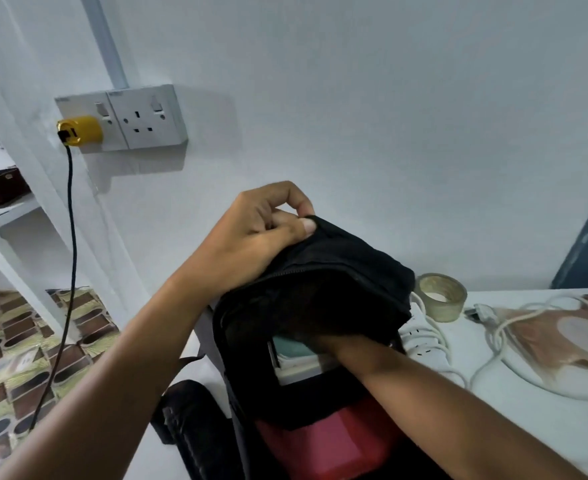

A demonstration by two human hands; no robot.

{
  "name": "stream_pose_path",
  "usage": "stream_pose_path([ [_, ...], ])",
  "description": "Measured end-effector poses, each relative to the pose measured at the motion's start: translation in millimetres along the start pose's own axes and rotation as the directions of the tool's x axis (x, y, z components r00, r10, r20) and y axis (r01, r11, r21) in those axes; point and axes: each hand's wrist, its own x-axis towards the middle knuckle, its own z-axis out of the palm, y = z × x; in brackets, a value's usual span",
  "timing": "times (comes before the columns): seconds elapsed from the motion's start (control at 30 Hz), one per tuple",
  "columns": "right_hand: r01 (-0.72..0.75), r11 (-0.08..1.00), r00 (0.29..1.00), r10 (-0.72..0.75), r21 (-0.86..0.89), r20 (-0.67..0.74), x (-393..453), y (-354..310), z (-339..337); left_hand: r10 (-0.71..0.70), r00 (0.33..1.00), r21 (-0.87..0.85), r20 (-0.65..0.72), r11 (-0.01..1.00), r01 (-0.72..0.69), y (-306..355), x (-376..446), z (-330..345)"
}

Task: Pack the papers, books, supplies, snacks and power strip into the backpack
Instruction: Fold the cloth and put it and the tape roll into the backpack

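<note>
A black backpack (320, 292) with a red front panel (323, 445) stands at the table's near edge, its main compartment unzipped. My left hand (251, 237) pinches the top rim of the flap and holds it up. My right hand is plunged inside the opening; only the wrist (354, 351) shows, so its fingers are hidden. A teal and white book or paper stack (292, 351) sits inside the bag. The white power strip (424, 341) lies on the table right behind the bag, its white cable (489, 355) looping to the right.
A roll of clear tape (441, 296) stands behind the power strip. A brown snack packet (545, 341) lies at the right under the cable. A wall socket (140, 119) holds a yellow plug (79, 130) with a black cord hanging down at the left. Patterned floor lies lower left.
</note>
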Motion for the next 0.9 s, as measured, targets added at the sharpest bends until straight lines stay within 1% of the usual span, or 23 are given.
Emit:
stream_pose_path([
  [0.07, 0.030, 0.998, 1.000, -0.029, 0.054, -0.007, 2, 9, -2, -0.013, 1.000, -0.005, -0.009, 1.000, 0.013, 0, -1, 0],
  [0.1, 0.055, 0.998, 0.998, -0.055, 0.023, 0.004, 1, 7, -1, -0.015, 1.000, -0.002, -0.015, 1.000, 0.015, 0, -1, 1],
  [0.13, 0.036, 0.999, 0.998, -0.036, -0.001, 0.043, 1, 1, 1, -0.019, 1.000, 0.001, -0.022, 1.000, 0.019, 0, -2, 1],
  [0.17, 0.057, 0.976, 0.998, -0.058, -0.209, 0.000, -2, -2, -3, -0.025, 0.999, -0.003, -0.027, 1.000, 0.024, 1, -3, 3],
  [0.2, 0.093, 0.936, 0.994, -0.109, -0.339, -0.030, 8, 4, -2, -0.036, 0.999, -0.009, -0.035, 0.999, 0.035, 0, -5, 4],
  [0.23, 0.149, 0.898, 0.987, -0.159, -0.414, 0.010, 17, 6, 2, -0.045, 0.998, -0.016, -0.044, 0.999, 0.044, 0, -6, 5],
  [0.27, 0.166, 0.916, 0.986, -0.163, -0.367, 0.037, 15, 2, 5, -0.053, 0.997, -0.022, -0.052, 0.998, 0.052, -1, -7, 6],
  [0.3, 0.177, 0.891, 0.984, -0.175, -0.417, 0.043, 14, -3, 7, -0.061, 0.997, -0.029, -0.054, 0.998, 0.060, -2, -8, 9],
  [0.33, 0.234, 0.855, 0.966, -0.257, -0.463, 0.014, 3, -16, 8, -0.074, 0.996, -0.039, -0.052, 0.997, 0.072, -1, -9, 11],
  [0.37, 0.285, 0.818, 0.950, -0.309, -0.500, 0.036, -14, -27, 7, -0.083, 0.995, -0.052, -0.054, 0.995, 0.081, -3, -9, 11],
  [0.43, 0.359, 0.794, 0.930, -0.350, -0.490, 0.113, -44, -34, 0, -0.095, 0.995, -0.084, -0.042, 0.992, 0.091, -4, -10, 15],
  [0.47, 0.388, 0.803, 0.920, -0.365, -0.452, 0.142, -53, -30, -5, -0.102, 0.994, -0.100, -0.033, 0.990, 0.098, -5, -12, 16],
  [0.53, 0.408, 0.834, 0.912, -0.387, -0.371, 0.135, -76, -23, -16, -0.110, 0.994, -0.141, -0.007, 0.984, 0.108, -9, -17, 20],
  [0.57, 0.419, 0.852, 0.908, -0.403, -0.316, 0.116, -89, -21, -23, -0.117, 0.993, -0.166, 0.012, 0.979, 0.117, -12, -20, 22],
  [0.6, 0.453, 0.857, 0.891, -0.434, -0.244, 0.133, -100, -19, -31, -0.132, 0.991, -0.192, 0.032, 0.972, 0.136, -15, -23, 23],
  [0.67, 0.492, 0.869, 0.843, -0.460, -0.055, 0.279, -129, -23, -46, -0.154, 0.986, -0.229, 0.070, 0.959, 0.166, -22, -29, 24],
  [0.7, 0.485, 0.873, 0.793, -0.464, 0.052, 0.395, -143, -25, -55, -0.152, 0.982, -0.237, 0.108, 0.956, 0.174, -27, -31, 25],
  [0.73, 0.464, 0.867, 0.718, -0.487, 0.179, 0.498, -157, -29, -63, -0.155, 0.978, -0.240, 0.142, 0.953, 0.186, -31, -33, 27],
  [0.77, 0.440, 0.842, 0.639, -0.538, 0.312, 0.551, -170, -33, -70, -0.154, 0.975, -0.242, 0.159, 0.951, 0.190, -34, -35, 31],
  [0.8, 0.429, 0.792, 0.587, -0.610, 0.435, 0.533, -178, -37, -74, -0.169, 0.972, -0.267, 0.166, 0.941, 0.209, -37, -37, 35],
  [0.83, 0.440, 0.739, 0.588, -0.667, 0.511, 0.458, -181, -40, -76, -0.195, 0.966, -0.279, 0.171, 0.930, 0.238, -43, -39, 40],
  [0.87, 0.502, 0.691, 0.644, -0.700, 0.520, 0.309, -181, -41, -74, -0.230, 0.957, -0.293, 0.175, 0.916, 0.274, -46, -43, 45],
  [0.9, 0.595, 0.666, 0.709, -0.699, 0.449, 0.096, -174, -38, -71, -0.239, 0.951, -0.309, 0.195, 0.905, 0.291, -50, -47, 49],
])
